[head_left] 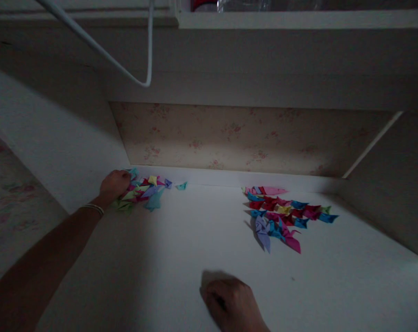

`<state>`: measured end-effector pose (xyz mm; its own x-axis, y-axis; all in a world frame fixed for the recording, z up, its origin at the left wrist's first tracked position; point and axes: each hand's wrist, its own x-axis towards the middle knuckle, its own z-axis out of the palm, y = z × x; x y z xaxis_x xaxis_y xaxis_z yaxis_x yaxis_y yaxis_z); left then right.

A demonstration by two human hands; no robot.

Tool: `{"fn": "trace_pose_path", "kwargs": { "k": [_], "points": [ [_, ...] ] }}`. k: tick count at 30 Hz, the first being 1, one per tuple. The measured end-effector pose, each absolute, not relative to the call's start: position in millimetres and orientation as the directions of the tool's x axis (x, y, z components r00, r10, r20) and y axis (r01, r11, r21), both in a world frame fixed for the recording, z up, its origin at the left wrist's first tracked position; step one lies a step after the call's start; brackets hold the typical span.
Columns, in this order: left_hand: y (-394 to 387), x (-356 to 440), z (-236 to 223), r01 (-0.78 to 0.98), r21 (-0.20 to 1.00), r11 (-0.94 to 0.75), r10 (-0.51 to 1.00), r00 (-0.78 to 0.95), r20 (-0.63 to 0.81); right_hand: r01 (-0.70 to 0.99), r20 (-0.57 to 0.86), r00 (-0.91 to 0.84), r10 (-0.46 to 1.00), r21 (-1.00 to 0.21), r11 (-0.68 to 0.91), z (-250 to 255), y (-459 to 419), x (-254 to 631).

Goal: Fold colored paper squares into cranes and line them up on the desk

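Note:
My left hand (pixel 115 183) reaches to the back left of the white surface, at the left edge of a loose pile of folded paper cranes (pixel 140 193) in green, teal, yellow, purple and pink. Its fingers are curled against the pile, and what they hold, if anything, is hidden. A small teal paper piece (pixel 182 186) lies apart, right of the pile. On the right, more origami cranes (pixel 281 210) in red, blue, pink and yellow lie in rough rows. My right hand (pixel 234 302) rests low in the middle as a loose fist, with nothing visible in it.
The white desk surface (pixel 188 240) is enclosed by a left side panel (pixel 67 129), a right side panel (pixel 396 184) and a floral back wall (pixel 212 138). A shelf (pixel 264 60) overhangs the back. A white cable (pixel 101 50) hangs down at upper left.

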<state>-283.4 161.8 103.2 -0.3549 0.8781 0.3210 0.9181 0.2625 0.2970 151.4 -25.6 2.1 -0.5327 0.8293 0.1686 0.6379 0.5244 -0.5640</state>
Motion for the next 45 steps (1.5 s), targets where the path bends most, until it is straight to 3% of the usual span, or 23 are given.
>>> {"fn": "trace_pose_path", "kwargs": {
  "k": [4,7,13,16,19,21,26,29,32,38,45],
  "points": [
    [155.8,-261.8,115.6,0.936,0.29,0.197,0.815,-0.321,0.482,0.645,0.157,-0.51,0.845,-0.581,0.497,5.2,-27.8,151.7],
    [145.2,-233.2,122.0,0.943,0.321,0.09,0.827,-0.251,0.504,0.614,0.16,-0.471,0.868,-0.647,0.452,6.3,-29.9,153.1],
    [90.8,-143.0,118.3,0.9,0.349,-0.261,0.926,0.13,0.355,0.381,0.165,-0.322,0.932,-0.879,0.287,1.0,-28.6,156.9],
    [50.5,-93.0,105.9,0.784,0.459,-0.418,0.905,0.315,0.286,0.184,0.12,-0.252,0.96,-0.968,0.169,-1.3,-26.6,160.0],
    [14.6,-52.7,86.9,0.677,0.549,-0.49,0.863,0.466,0.195,-0.014,0.067,-0.273,0.96,-0.998,0.066,-0.3,-27.9,163.2],
    [-2.4,-34.3,74.4,0.628,0.594,-0.503,0.838,0.522,0.158,-0.05,0.078,-0.308,0.948,-0.997,0.066,1.0,-30.6,165.0],
    [-20.2,-14.1,56.5,0.564,0.72,-0.404,0.898,0.397,0.193,0.036,0.093,-0.329,0.94,-0.993,0.111,1.8,-35.9,166.1],
    [-22.1,-12.3,49.6,0.454,0.836,-0.308,0.951,0.179,0.253,-0.055,0.061,-0.24,0.969,-0.997,0.049,2.8,-33.6,165.2],
    [-23.9,-11.9,39.6,0.349,0.914,-0.209,0.974,-0.008,0.226,-0.163,0.05,-0.134,0.99,-0.986,0.027,4.8,-28.6,165.1],
    [-31.7,-6.2,21.6,0.279,0.956,-0.094,0.991,0.116,0.064,-0.238,0.044,-0.142,0.989,-0.971,0.009,4.8,-24.2,167.6],
    [-31.5,-3.7,15.5,0.208,0.978,-0.033,0.998,0.06,0.021,-0.204,0.035,-0.223,0.974,-0.979,-0.012,1.6,-26.8,168.3]
  ]
}}
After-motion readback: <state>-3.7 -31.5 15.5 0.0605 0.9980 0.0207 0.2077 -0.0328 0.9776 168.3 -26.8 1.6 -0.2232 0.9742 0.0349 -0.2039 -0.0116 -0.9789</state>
